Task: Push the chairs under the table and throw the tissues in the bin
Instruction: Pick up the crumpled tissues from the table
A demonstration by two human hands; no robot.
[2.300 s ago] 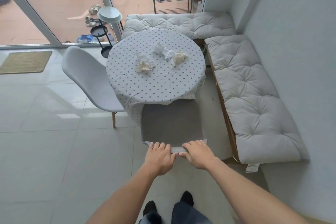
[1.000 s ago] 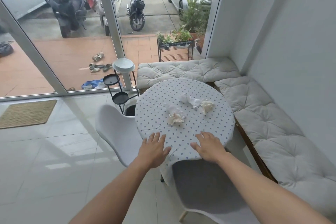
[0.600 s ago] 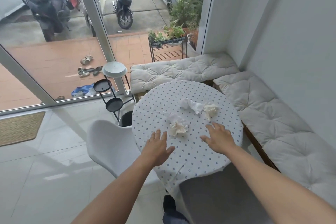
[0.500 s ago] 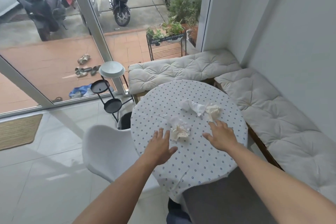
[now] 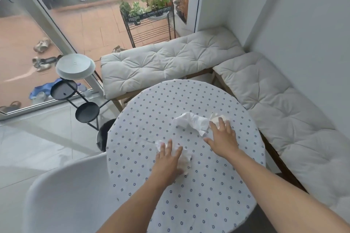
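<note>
Head view: black plant stand (image 5: 149, 24) outside carries white lettering, too blurred to read. Round worktop (image 5: 208, 204) w/ dotted cloth. Left hand (image 5: 168, 162) spread flat on crumpled tissue (image 5: 186, 157) near centre. Right hand (image 5: 223, 138) fingers splayed, tips on cream tissue (image 5: 216, 117); white tissue (image 5: 191, 121) just beside it. White chair (image 5: 66, 195) at worktop's left edge; bare floor (image 5: 37, 142) beyond. Cushioned bench (image 5: 280, 104) close along right edge.
</note>
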